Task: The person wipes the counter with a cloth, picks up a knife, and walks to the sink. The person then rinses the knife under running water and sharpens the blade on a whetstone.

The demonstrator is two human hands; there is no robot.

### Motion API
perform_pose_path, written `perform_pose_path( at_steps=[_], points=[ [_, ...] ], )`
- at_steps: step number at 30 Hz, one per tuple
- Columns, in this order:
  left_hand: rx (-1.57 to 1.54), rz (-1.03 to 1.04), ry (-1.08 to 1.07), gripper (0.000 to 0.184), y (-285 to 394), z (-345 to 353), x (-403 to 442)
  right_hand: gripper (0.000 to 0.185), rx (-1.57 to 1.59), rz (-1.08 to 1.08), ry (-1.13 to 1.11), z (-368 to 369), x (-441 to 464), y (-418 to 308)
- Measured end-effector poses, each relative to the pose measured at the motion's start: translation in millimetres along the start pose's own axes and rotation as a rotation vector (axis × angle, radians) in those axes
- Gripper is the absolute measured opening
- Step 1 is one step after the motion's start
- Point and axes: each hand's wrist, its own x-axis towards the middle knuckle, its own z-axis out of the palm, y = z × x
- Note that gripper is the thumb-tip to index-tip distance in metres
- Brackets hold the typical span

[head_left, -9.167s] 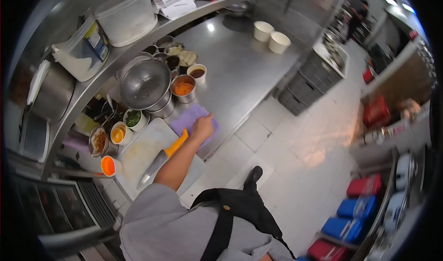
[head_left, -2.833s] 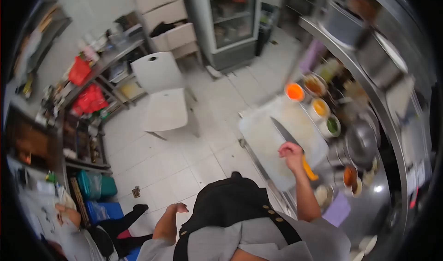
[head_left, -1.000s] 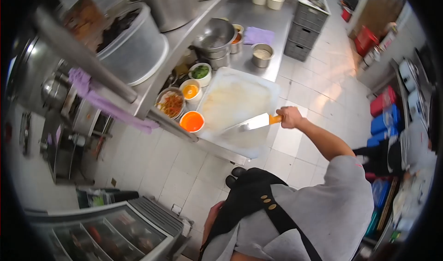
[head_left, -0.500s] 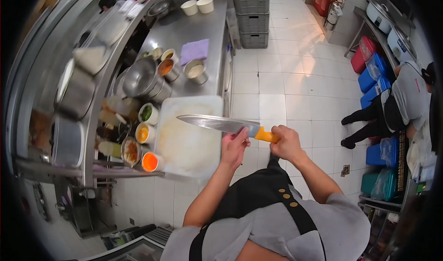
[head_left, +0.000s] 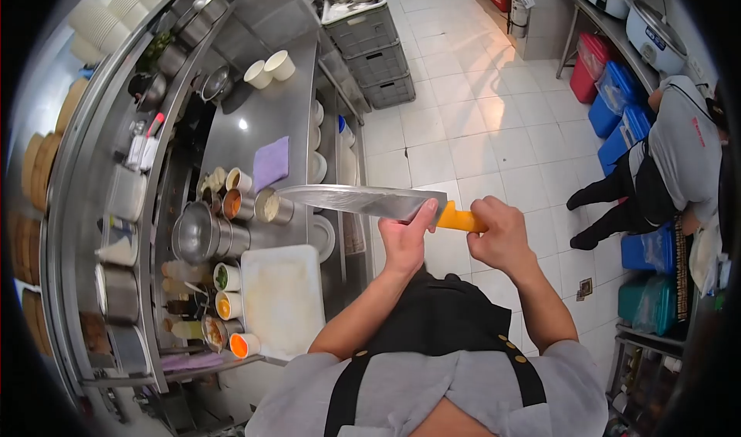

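A large chef's knife [head_left: 378, 201] with a broad steel blade and a yellow handle is held up level, its tip toward the left. My right hand [head_left: 502, 232] is wrapped round the handle. Near the heel, my left hand [head_left: 409, 240] pinches the blade, thumb on its upper face and the other fingers partly hidden beneath. A white cutting board [head_left: 282, 306] lies on the steel counter, to the lower left of the knife and apart from it. Behind the blade tip stands a steel container [head_left: 274, 207] of pale food.
Cups of sauces and garnish, including an orange one [head_left: 244, 346], line the board's left side. Steel bowls [head_left: 197, 232] and a purple cloth [head_left: 271, 163] sit on the counter. Grey crates [head_left: 367, 47] are stacked ahead. Another person [head_left: 679, 151] stands at the right.
My view and body have turned rightward, so the counter and board sit farther left. The knife is no longer over the board. My left thumb now lies on the blade.
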Motion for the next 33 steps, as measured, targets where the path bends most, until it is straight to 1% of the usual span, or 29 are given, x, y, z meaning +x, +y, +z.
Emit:
perform_pose_path(
  at_steps=[1, 3, 5, 8, 9, 11, 14, 16, 18, 20, 21, 23, 24, 26, 27, 29, 30, 32, 33],
  points=[
    [0.003, -0.003, -0.008, 0.008, -0.8, 8.2, 14.4, 0.022, -0.010, -0.019, 0.020, -5.3, 13.6, 6.7],
    [0.033, 0.076, -0.031, 0.009, -4.0, 22.7, 45.3, 0.022, -0.024, -0.038, 0.043, -13.6, 40.0, 20.2],
    [0.033, 0.097, -0.041, 0.010, -8.6, 37.9, 79.5, 0.022, -0.004, -0.042, 0.080, -19.2, 71.0, 35.9],
    [0.039, 0.140, -0.035, 0.011, -17.8, 53.4, 137.5, 0.023, -0.045, -0.050, 0.034, -21.2, 123.4, 67.4],
    [0.042, 0.164, -0.035, 0.012, -20.9, 56.7, 159.8, 0.023, -0.056, -0.058, 0.030, -17.6, 143.3, 78.2],
    [0.030, 0.194, -0.032, 0.012, -28.0, 65.3, 207.9, 0.023, 0.005, -0.146, 0.088, -10.7, 190.0, 99.5],
    [-0.027, 0.242, -0.009, 0.013, -32.7, 85.1, 287.1, 0.026, 0.039, -0.141, 0.071, -3.8, 260.0, 127.2],
    [-0.078, 0.141, -0.021, 0.013, -35.8, 96.5, 335.6, 0.030, 0.038, -0.148, 0.083, -2.8, 301.8, 150.4],
    [-0.109, 0.103, -0.052, 0.011, -41.4, 110.2, 383.3, 0.030, -0.056, -0.070, 0.038, -7.0, 339.3, 172.3],
    [-0.224, 0.004, -0.116, 0.011, -47.0, 124.3, 423.0, 0.031, -0.080, -0.021, 0.055, -9.5, 368.3, 193.2],
    [-0.219, -0.005, -0.129, 0.011, -50.2, 130.1, 443.0, 0.032, -0.094, 0.014, 0.069, -9.3, 382.8, 203.4],
    [-0.317, -0.108, -0.177, 0.011, -56.3, 141.4, 484.2, 0.033, -0.107, 0.043, 0.090, -9.6, 411.0, 225.4],
    [-0.312, -0.114, -0.190, 0.011, -59.5, 148.8, 504.4, 0.034, -0.121, 0.060, 0.096, -9.3, 424.9, 237.5],
    [-0.292, -0.174, -0.117, 0.008, -68.3, 165.3, 545.2, 0.034, -0.130, 0.086, 0.120, -4.5, 454.2, 264.4],
    [-0.284, -0.173, -0.123, 0.008, -76.6, 172.6, 568.4, 0.034, -0.138, 0.098, 0.134, -0.1, 470.7, 280.8],
    [-0.330, -0.248, -0.067, 0.006, -100.4, 185.9, 615.5, 0.033, -0.129, 0.112, 0.160, 11.8, 503.4, 318.1],
    [-0.322, -0.244, -0.066, 0.006, -111.9, 193.8, 639.3, 0.032, -0.125, 0.124, 0.179, 18.7, 520.5, 338.5],
    [-0.302, -0.260, 0.030, 0.005, -133.1, 211.8, 690.7, 0.032, -0.087, 0.129, 0.194, 33.1, 557.4, 382.7],
    [-0.289, -0.256, 0.031, 0.005, -145.1, 219.3, 717.7, 0.032, -0.060, 0.137, 0.203, 38.6, 577.4, 404.9]
  ],
)
